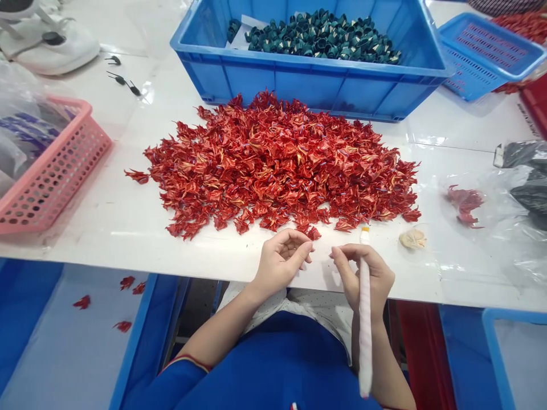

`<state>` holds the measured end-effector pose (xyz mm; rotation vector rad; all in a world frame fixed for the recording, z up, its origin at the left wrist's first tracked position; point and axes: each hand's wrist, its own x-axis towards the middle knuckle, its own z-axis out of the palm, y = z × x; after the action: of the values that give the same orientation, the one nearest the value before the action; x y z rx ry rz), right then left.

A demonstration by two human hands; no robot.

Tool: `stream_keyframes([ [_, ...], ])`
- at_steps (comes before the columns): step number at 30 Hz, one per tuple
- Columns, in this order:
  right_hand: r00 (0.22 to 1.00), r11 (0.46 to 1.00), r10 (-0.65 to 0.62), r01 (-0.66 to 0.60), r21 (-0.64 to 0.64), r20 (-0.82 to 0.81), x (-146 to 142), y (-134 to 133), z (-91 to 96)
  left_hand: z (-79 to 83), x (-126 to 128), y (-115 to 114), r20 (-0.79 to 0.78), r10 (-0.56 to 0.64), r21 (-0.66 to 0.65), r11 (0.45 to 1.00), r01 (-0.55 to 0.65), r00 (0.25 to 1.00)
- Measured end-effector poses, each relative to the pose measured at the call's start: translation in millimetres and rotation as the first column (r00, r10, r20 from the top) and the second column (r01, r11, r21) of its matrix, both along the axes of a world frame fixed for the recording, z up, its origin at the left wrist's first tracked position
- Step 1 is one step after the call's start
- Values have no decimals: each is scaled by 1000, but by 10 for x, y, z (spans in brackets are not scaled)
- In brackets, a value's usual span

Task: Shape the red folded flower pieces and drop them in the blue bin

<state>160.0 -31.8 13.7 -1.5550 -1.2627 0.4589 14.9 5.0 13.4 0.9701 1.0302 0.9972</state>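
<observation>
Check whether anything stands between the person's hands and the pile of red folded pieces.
Nothing visible does. The left hand sits almost touching the pile of red folded pieces at its near edge. The right hand, gripping a white wrapped rod, has only white tabletop before the pile.

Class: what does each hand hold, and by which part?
The right hand grips a white rod around its upper part; the left hand shows nothing held.

Blue crate (307,82), dark green folded pieces (320,37), pink basket (55,176)
</observation>
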Motion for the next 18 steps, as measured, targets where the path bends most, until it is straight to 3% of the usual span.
stream_keyframes([
  [4,979,983,-154,138,122,135,180,100,-109,-12,7,-8,-36,0,14,1000,0,999],
  [10,903,996,39,-69,54,428,341,260,-203,-22,12,-5,-58,3,40,999,-1,998],
  [13,877,996,34,-67,53,479,346,283,-230,-29,10,-6,-67,2,53,999,2,998],
  [18,864,978,24,-124,166,503,345,263,-227,-72,7,-15,-76,-26,84,996,32,997],
])
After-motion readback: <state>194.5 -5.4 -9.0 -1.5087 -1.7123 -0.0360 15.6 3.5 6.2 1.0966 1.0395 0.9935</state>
